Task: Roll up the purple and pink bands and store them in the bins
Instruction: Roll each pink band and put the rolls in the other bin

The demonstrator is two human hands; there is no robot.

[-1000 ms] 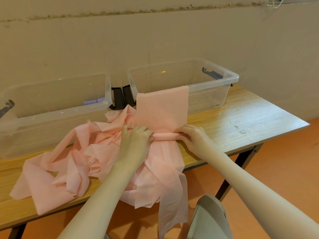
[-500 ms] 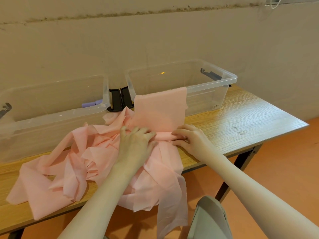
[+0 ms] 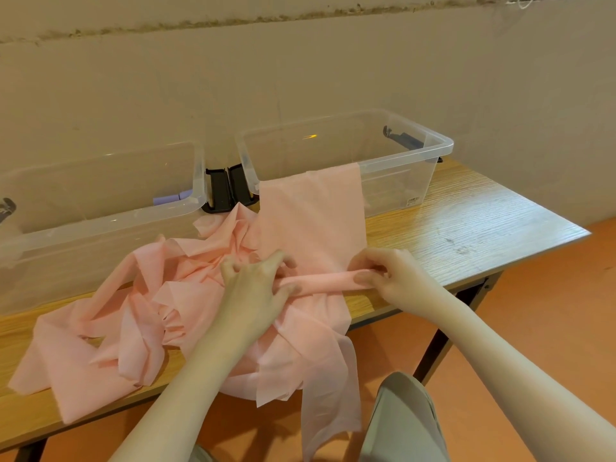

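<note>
Beige wall w/ a cracked seam near the top fills the background; orange floor shows lower right. Wooden bench (image 3: 466, 225) runs across mid-frame on dark metal legs.

Two clear plastic bins sit at the back of the bench, side by side w/ black latches between them. Left bin (image 3: 100, 225), at frame left, holds a rolled purple band (image 3: 168, 198), seen through its wall near the right end. Right bin (image 3: 400, 161), centre-right, has the flat end of the pink band (image 3: 310, 221) draped over its front rim.

Rest of the pink band lies in a loose crumpled heap over the bench from lower left to centre, w/ strips hanging off the front edge toward the bottom of the frame.

A narrow rolled section of the band lies horizontally at frame centre, between both hands. Left hand (image 3: 256, 281): fingers curled over the roll's left end, thumb under it, gripping. Right hand (image 3: 393, 278): thumb & fingertips pinch the roll's right end, fingers bent.

Grey trouser knee shows at bottom, centre-right.
</note>
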